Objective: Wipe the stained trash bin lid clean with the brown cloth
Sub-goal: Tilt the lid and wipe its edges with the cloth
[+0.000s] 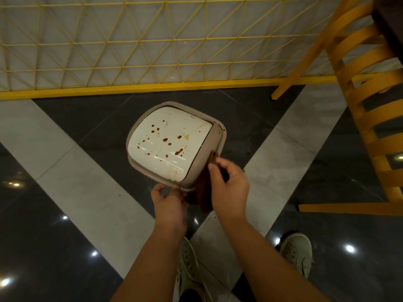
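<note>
I'm watching the trash bin lid (170, 140) sitting on the bin on the floor, brown spots all over its white glossy top. The brown cloth (204, 192) is hanging at the near-right corner btwn both hands. My right hand (229, 188) is pinching the cloth's upper edge; my left hand (169, 203) is gripping its lower part, right at the rim. Cloth's looking soft, limp, prob light, so I'm judging it best bunched in the palm. Lid's looking stiff, slick, and may tilt w/ pressure, so I'm bracing the rim.

Glossy stained plastic lid (169, 141), fuzzy brown cloth (204, 192), polished floor tiles (65, 225)
</note>
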The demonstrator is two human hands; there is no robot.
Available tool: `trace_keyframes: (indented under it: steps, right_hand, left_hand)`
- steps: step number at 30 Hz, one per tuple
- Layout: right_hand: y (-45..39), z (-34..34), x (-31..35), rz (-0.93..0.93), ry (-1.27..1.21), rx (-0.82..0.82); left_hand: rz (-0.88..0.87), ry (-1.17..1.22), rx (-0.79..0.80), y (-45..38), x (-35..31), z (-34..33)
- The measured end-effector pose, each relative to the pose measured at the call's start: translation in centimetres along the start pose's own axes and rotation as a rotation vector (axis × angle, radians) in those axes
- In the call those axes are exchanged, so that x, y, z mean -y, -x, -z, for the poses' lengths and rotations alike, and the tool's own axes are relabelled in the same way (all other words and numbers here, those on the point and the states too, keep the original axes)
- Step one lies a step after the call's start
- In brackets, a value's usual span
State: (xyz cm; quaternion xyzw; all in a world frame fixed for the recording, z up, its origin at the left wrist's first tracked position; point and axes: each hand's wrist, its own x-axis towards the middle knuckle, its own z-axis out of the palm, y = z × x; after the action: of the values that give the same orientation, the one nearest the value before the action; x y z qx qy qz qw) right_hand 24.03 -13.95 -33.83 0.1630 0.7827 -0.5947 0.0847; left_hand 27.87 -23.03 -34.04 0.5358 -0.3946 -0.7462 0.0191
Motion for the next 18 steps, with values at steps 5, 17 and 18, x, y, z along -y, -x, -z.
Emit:
trace_keyframes:
  steps: [5, 17, 18]
  right_hand:
    - [1.2, 0.4, 0.4, 0.253, 0.090, 0.004]
    - [0.9, -0.9, -1.2, -0.089, -0.015, -0.017]
    - [1.8, -0.9, -1.1, -0.076, -0.028, -0.011]
  left_hand:
    - [-0.018, -0.049, 0.039, -0.1, 0.0, 0.3]
    - [-0.059, -0.046, 0.031, -0.6, 0.2, 0.3]
    - [-0.052, -0.059, 0.035, -0.7, 0.3, 0.4]
